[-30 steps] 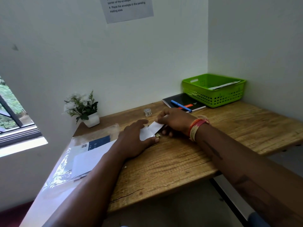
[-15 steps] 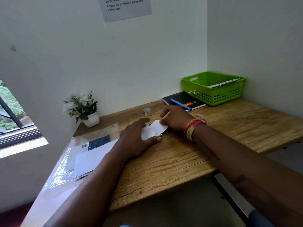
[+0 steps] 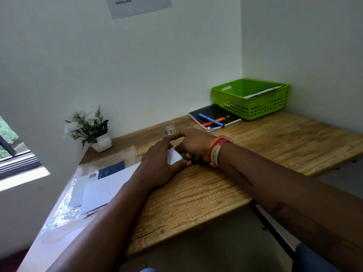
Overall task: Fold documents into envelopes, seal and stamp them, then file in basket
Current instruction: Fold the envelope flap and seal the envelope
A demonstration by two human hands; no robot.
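**Both hands closed in on small folded paper at centre frame**

Since the earlier frames the right hand point(image 3: 193, 143) has drawn closer to the left hand point(image 3: 160, 163), and the white paper between them shows as a smaller patch than before; the camera view has also tipped slightly downward, cutting off more of the wall notice.

Nearest the viewer, both forearms reach in from the lower edge across the wooden bench point(image 3: 206, 195). At lower left a clear plastic sleeve point(image 3: 64, 209) lies on the bench with a white envelope point(image 3: 106, 185) on it and a blue-and-white printed sheet with a barcode beneath.

At centre frame the left hand lies palm-down on the bench, fingers fairly straight, thumb extended beneath the folded paper point(image 3: 173, 157) and touching it. The right hand, with red and cream bangles point(image 3: 217, 151) at the wrist, has its fingers curled at the paper's right edge; whether it actually pinches the paper cannot be told.

Just beyond the hands a small clear container point(image 3: 170, 129) stands on the bench. At centre left, against the wall, is a white pot of artificial flowers point(image 3: 89, 127). Toward upper right a black notebook point(image 3: 215, 116) carries a blue pen point(image 3: 211, 120). Behind it, in the corner, stands the green basket point(image 3: 249, 107) with white papers point(image 3: 263, 92) inside. A printed notice point(image 3: 139, 4) is fixed on the wall at top centre.
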